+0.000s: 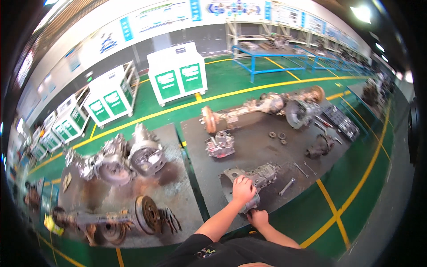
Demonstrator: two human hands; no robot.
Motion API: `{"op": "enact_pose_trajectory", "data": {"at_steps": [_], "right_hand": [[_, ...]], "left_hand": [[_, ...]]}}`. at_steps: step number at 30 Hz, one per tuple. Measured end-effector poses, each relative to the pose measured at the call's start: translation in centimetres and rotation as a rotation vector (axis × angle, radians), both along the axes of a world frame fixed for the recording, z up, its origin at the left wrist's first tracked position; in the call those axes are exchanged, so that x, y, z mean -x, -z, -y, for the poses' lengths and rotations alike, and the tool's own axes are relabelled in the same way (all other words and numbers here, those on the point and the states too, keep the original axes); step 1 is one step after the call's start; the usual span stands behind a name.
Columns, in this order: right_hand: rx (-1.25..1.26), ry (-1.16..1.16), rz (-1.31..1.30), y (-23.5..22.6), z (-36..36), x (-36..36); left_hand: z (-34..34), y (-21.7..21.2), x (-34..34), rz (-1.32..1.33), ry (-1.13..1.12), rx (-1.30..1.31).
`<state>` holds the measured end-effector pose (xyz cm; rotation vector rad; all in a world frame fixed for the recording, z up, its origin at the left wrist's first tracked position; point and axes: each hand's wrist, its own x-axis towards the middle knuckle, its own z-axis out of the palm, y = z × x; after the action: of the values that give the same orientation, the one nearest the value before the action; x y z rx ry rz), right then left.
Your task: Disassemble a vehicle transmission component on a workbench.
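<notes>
Well, we have both hands on a grey gearbox casing [262,174] at the near edge of the right-hand bench [253,153]. As we judge it, the work is at an early or middle handling stage: the casing's wide bell end and narrower ribbed body sit together as one piece, and whatever fastening or inner work is left we cannot tell. The bell end points left and near; the long axis runs from there to the right and slightly far, the casing lying along the bench.

Our left hand [244,189] rests over the bell end, fingers loosely bent; we cannot tell how firmly they grip. Our right hand [259,218] is at the casing's near side, fingers curled inward with the tips hidden, so we cannot tell what they hold.

Just right of the casing lie a wrench [287,186] and, a little farther, thin tools [300,169], none in our hands. Beyond are small metal rings [281,135], and a long axle [249,109] stretches along the far side.
</notes>
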<state>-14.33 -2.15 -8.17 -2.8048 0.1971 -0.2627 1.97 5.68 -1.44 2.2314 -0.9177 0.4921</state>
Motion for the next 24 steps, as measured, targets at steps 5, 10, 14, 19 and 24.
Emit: {"op": "enact_pose_trajectory", "data": {"at_steps": [5, 10, 14, 19, 24], "right_hand": [[0.106, 0.008, -0.095, 2.4, 0.1, 0.0], [0.02, 0.056, -0.053, 3.2, -0.6, -0.2], [0.003, 0.015, -0.09, 3.5, -0.3, -0.5], [0.005, -0.109, -0.111, 2.3, 0.5, -0.6], [0.023, -0.165, -0.065, 3.1, 1.5, -0.7]], "left_hand": [[0.3, 1.1, 0.1, 0.015, 0.025, 0.028], [0.5, 1.4, 0.0, 0.054, 0.016, 0.054], [0.4, 1.3, -0.1, 0.061, 0.014, 0.037], [0.5, 0.8, -0.3, 0.074, 0.023, 0.039], [0.8, 1.1, -0.4, 0.087, 0.044, 0.049]]}}
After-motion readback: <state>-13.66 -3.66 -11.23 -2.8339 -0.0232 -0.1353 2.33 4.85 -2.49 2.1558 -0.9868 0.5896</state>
